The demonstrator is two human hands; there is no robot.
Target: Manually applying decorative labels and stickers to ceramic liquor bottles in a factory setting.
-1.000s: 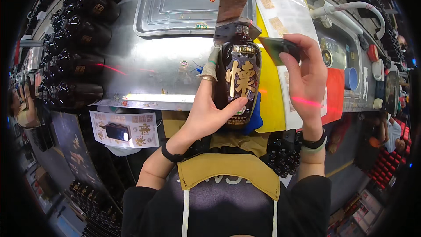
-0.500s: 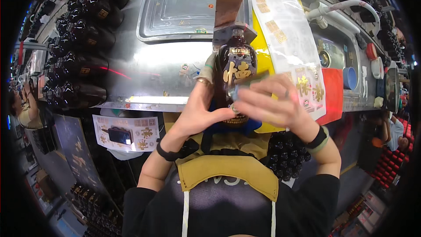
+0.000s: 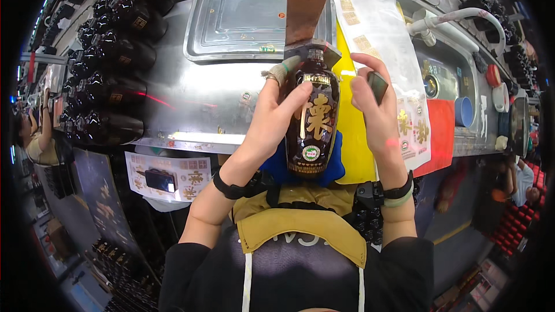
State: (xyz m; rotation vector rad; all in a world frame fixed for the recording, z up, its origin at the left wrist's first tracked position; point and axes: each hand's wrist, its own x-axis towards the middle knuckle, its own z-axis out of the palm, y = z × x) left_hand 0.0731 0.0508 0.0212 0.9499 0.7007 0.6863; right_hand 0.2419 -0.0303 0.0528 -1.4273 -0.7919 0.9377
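A dark glossy bottle [image 3: 312, 138] with gold characters and a round green-and-white emblem lies with its neck pointing away from me, against a dark block at the foot of a brown upright. Blue cloth [image 3: 337, 167] shows beneath its near end. My left hand [image 3: 272, 112] grips the bottle's upper left side, thumb across the front; light coverings wrap some of its fingers. To the right and apart from the bottle, my right hand [image 3: 378, 118] is closed on a small flat dark green piece [image 3: 377, 86], its index finger stretched out. What the piece is exactly, I cannot tell.
Several dark bottles [image 3: 113, 89] crowd the left of the metal bench. A metal tray [image 3: 243, 20] lies at the back. White sheets with gold decals [image 3: 381, 40] overlap a yellow sheet [image 3: 354, 133] on the right, near a sink with a white tap [image 3: 457, 16]. A phone [image 3: 159, 180] rests lower left.
My right hand has moved from the bottle's front to the right with the flat piece. My left thumb has shifted up the bottle, and the lower emblem is now uncovered.
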